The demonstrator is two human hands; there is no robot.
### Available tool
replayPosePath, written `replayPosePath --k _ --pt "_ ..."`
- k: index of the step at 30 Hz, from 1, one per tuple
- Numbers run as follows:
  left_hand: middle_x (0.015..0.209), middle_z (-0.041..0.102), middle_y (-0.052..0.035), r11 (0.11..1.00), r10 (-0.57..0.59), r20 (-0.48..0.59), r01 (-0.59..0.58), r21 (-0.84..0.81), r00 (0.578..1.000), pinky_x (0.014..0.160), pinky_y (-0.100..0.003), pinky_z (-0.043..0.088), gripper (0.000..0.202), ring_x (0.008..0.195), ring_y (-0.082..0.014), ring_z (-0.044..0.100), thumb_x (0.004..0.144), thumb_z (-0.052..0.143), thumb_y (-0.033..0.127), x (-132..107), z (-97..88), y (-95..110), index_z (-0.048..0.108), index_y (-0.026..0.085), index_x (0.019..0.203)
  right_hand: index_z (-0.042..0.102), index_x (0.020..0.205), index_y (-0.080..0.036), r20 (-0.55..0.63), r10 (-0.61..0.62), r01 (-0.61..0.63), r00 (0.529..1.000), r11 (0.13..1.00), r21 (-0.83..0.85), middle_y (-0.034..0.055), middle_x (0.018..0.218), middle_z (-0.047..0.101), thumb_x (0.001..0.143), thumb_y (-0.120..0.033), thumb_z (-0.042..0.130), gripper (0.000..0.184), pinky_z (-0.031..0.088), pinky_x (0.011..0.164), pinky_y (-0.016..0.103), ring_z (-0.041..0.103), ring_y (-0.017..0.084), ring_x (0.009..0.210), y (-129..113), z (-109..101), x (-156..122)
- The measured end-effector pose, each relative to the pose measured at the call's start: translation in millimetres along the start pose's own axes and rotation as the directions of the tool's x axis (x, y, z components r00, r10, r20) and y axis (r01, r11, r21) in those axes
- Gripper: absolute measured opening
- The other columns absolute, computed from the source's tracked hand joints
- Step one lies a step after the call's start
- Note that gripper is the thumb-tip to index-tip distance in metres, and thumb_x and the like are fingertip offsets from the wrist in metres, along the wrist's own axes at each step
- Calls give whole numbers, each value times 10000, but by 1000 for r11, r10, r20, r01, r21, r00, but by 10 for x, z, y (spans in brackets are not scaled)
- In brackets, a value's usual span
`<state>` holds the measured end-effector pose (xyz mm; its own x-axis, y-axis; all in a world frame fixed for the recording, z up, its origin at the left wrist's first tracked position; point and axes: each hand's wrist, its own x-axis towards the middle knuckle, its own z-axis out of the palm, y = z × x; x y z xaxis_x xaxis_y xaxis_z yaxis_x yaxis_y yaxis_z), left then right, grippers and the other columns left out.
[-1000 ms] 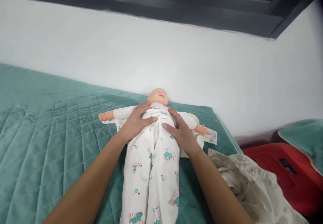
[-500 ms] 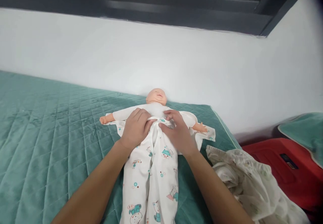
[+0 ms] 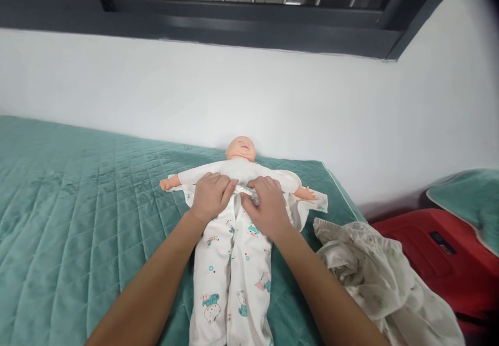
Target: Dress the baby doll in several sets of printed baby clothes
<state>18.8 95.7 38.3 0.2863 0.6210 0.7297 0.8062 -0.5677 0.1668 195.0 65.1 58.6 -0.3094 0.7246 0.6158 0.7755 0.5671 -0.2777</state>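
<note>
A baby doll (image 3: 240, 148) lies on its back with its head by the wall and its arms spread. White printed baby pants (image 3: 212, 283) cover its legs up to the waist. My left hand (image 3: 212, 195) grips the waistband on the left side, thumb pointing inward. On the other side, my right hand (image 3: 267, 205) has its fingers curled over the same waistband. A printed white baby shirt (image 3: 302, 213) is spread beneath the doll, its sleeves showing under both doll arms.
Under the doll is a green quilted bedspread (image 3: 97, 231). Crumpled white cloth (image 3: 374, 273) with an elastic edge lies at the right, beside a red plastic stool or case (image 3: 424, 242). A white wall (image 3: 249, 91) and a barred window (image 3: 234, 16) rise behind.
The fingers of my right hand have closed further over the waistband, and my left hand has shifted slightly. The camera view has tilted up a little.
</note>
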Motion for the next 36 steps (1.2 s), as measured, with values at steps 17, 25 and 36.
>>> replayPosePath --k 17,25,36 --pt "623 606 -39 971 -229 -13 230 63 973 722 -340 347 437 657 -189 560 1014 307 346 -428 -100 12 537 198 673 473 568 -195 134 114 -98 984 988 -118 7 583 590 995 -435 390 497 253 622 285 496 140 595 81 -88 -204" --pt "616 608 -38 932 -360 88 354 84 929 723 -333 334 431 655 -196 559 998 329 381 -689 -322 62 543 205 668 382 536 -197 263 388 -402 883 916 1 5 536 497 975 -596 300 599 243 586 289 464 154 567 259 -194 -488" --pt "817 614 8 597 -508 354 617 -512 785 717 -273 414 291 779 -166 546 925 446 463 -777 -424 39 588 212 890 558 902 -220 439 317 -499 841 767 403 1 900 600 875 -514 577 297 420 802 304 558 195 878 208 -330 -797"
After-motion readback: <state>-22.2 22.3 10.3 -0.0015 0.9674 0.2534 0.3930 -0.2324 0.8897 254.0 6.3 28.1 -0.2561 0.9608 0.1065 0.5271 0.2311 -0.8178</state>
